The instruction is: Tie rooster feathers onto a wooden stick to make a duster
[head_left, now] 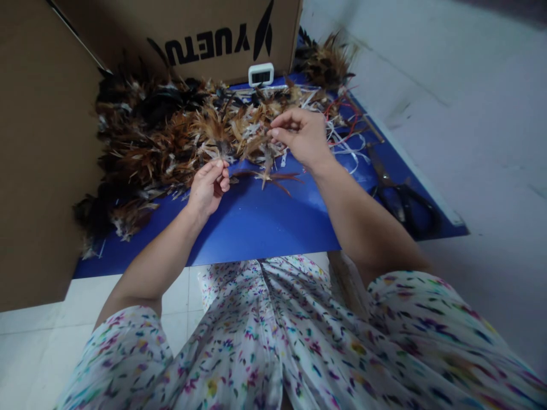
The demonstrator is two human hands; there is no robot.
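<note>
My left hand [209, 185] is closed in a pinch at the front edge of a heap of brown feathers [145, 148]. A small tuft of brown feathers [216, 134] rises from its fingertips, quills down. To the right and a little higher, my right hand [305, 136] has thumb and forefinger brought together over the heap. Whatever lies between those fingertips is too small to make out. Between and below the hands, a few loose feathers [267, 177] lie on the blue tabletop [265, 222].
A white digital timer [261, 74] stands behind the heap, before a cardboard box [205, 23]. White and red ties [348, 142] lie tangled at the right. Black-handled scissors [404, 202] rest near the table's right edge. Another cardboard panel [38, 159] borders the left side.
</note>
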